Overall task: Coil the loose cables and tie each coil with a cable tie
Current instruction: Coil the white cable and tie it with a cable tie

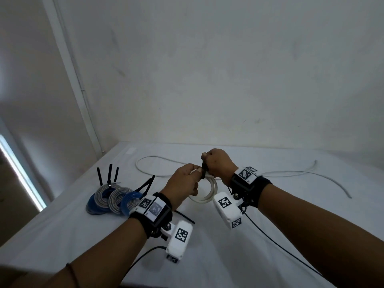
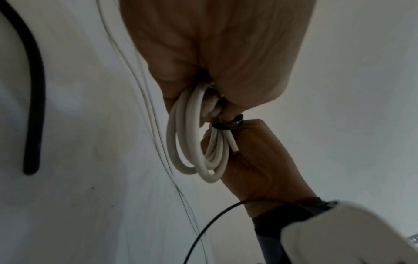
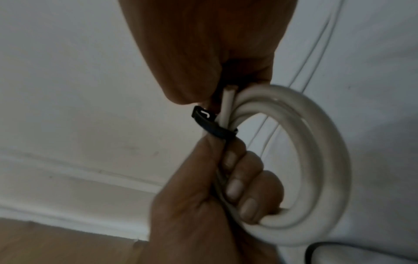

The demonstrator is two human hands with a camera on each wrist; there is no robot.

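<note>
Above the tabletop's (image 1: 207, 235) middle, left hand (image 1: 182, 187) grips the white coil (image 1: 207, 194); right hand (image 1: 218, 163), just beyond, pinches the cable tie's (image 1: 204, 171) tail, pointing upward.

Both forearms reach forward, left hand (image 1: 185, 185) and right hand (image 1: 218, 163) clenched together.

White cable coil (image 3: 316, 160), black cable tie (image 3: 212, 126) looped around it.

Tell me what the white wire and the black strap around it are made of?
The round white coiled cable looks plastic or rubber coated: smooth, slightly glossy, bending in even loops. The thin black cable tie cinched round the coil looks like stiff plastic, probably nylon: a flat matte band with a small moulded locking head.
</note>
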